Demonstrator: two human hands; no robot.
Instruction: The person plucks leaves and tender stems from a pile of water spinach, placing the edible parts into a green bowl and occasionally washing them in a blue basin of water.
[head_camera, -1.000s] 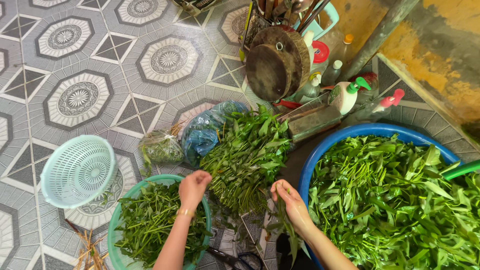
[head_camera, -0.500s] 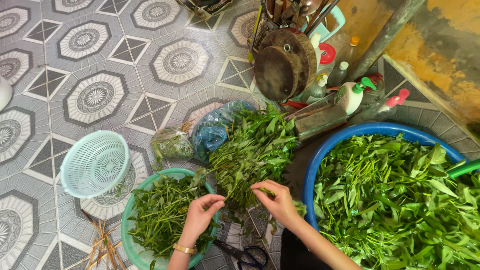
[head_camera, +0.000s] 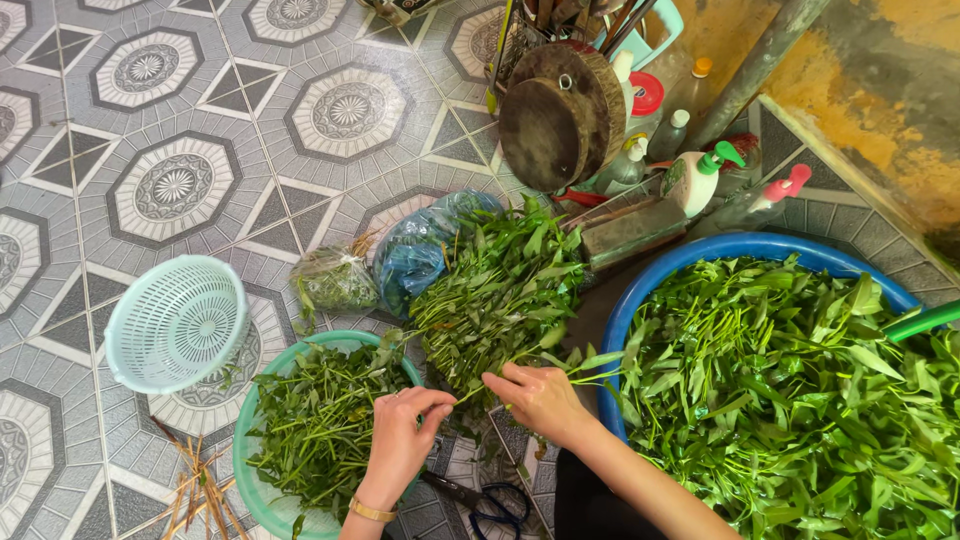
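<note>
Starting at lower left, a pale green colander (head_camera: 177, 322) sits beside a green basin (head_camera: 262, 490) of picked greens. At lower centre, the left hand (head_camera: 398, 441) and right hand (head_camera: 541, 399) pinch 1 stem (head_camera: 468, 393) from the leafy pile (head_camera: 500, 295). A blue tub (head_camera: 640, 292) fills the right.

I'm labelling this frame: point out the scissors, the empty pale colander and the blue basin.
scissors (head_camera: 490, 503), head view, on the dark handle loops.
empty pale colander (head_camera: 176, 322), head view, on its inner mesh.
blue basin (head_camera: 700, 251), head view, on its far rim.
</note>
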